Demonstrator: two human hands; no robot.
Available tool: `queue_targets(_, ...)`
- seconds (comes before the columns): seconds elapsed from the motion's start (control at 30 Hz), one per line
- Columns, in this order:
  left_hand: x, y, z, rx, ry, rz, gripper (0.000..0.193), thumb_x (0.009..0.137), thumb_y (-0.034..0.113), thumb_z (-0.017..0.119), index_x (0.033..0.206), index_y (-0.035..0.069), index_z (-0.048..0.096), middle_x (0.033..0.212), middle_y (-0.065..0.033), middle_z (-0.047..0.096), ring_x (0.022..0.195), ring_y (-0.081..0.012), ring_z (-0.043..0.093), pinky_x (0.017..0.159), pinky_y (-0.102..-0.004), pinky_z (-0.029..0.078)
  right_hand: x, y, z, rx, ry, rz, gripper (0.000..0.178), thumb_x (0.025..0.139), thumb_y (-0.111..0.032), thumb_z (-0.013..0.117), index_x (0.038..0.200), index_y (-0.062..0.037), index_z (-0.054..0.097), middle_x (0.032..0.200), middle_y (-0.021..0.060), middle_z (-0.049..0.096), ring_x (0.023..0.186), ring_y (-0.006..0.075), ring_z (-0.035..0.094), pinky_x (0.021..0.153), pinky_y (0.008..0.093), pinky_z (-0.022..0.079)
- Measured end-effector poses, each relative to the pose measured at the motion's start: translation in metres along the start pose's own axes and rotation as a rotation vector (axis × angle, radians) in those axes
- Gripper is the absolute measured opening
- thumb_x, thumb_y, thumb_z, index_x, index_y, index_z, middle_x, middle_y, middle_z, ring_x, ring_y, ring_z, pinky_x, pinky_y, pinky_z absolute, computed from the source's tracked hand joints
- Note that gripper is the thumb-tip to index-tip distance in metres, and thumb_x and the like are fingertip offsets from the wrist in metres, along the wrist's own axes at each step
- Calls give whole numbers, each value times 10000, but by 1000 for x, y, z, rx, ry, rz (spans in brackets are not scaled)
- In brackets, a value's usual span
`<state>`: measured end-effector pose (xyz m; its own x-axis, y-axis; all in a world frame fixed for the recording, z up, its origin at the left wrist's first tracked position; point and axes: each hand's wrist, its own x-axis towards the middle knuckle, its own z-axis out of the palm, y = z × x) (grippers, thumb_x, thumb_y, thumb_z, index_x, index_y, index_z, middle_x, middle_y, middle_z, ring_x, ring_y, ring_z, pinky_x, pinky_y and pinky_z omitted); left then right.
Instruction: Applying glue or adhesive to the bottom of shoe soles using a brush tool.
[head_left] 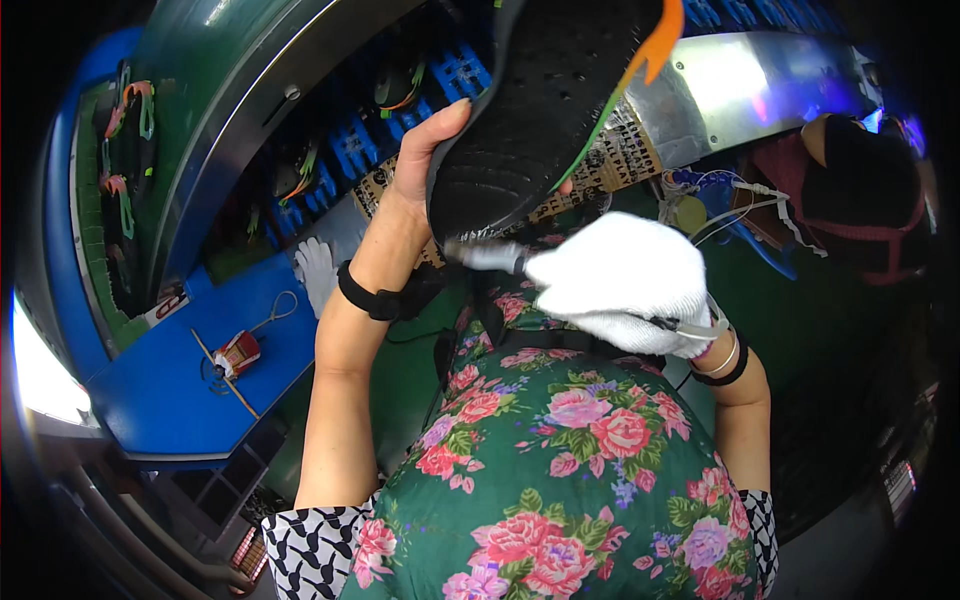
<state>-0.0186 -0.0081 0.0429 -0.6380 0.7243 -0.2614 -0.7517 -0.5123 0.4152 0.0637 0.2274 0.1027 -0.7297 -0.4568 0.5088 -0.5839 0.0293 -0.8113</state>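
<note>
My bare left hand (428, 152) grips a black shoe (530, 110) along its left edge, with a fingertip showing on the far edge. The shoe's dark, ridged underside faces me, and green and orange trim runs along its right side. My right hand (625, 280), in a white knit glove, is closed around a brush (505, 258) whose handle is mostly hidden in the fist. The brush's pale head is smeared by motion at the shoe's lower, rounded end. Whether the bristles touch the shoe, I cannot tell.
A conveyor with blue slats (350, 130) carries several dark shoes behind a metal rail. Printed cardboard (625, 155) lies beyond the held shoe. On the blue table (170, 400) at left are a red-and-white container (237, 354), a thin stick and a white glove (316, 272). Cords hang at right.
</note>
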Motion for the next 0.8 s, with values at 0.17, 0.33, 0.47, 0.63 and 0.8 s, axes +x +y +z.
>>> queue_targets(0.17,0,11,2,166,97,-67,817,881,482,617,1450,-77,439,1326,-331,580,1081,-519,645,992,-579,522,-4,0,5,-329,-173,-116,333,823,-102,755,1154,-81,728,1127,118,729,896,258,715,701,343,579)
queue_targets(0.33,-3,22,20,-105,30,-103,409,942,192,624,1277,-43,625,1131,-181,727,964,-243,739,878,-345,612,0,-3,4,-165,-213,-76,313,794,-113,773,1105,-89,749,1090,91,742,873,253,711,674,340,580)
queue_targets(0.47,-2,28,21,-43,72,-158,397,947,214,633,1254,-39,639,1095,-166,735,913,-223,740,840,-332,615,5,2,-7,-276,-207,-142,318,782,-62,753,1100,-64,746,1127,120,736,892,259,707,698,346,583)
queue_targets(0.63,2,29,25,110,199,-264,384,947,241,647,1211,-38,661,1068,-151,739,856,-195,732,802,-307,610,5,-3,3,-298,-267,-126,336,792,-67,729,1128,-77,731,1132,103,732,866,255,700,695,349,584)
queue_targets(0.8,-1,29,32,108,174,-240,384,951,248,642,1208,-36,668,1066,-149,739,856,-191,732,823,-318,606,12,3,-4,-211,-177,-143,277,785,-70,764,1058,-121,759,1094,70,751,847,252,710,717,347,589)
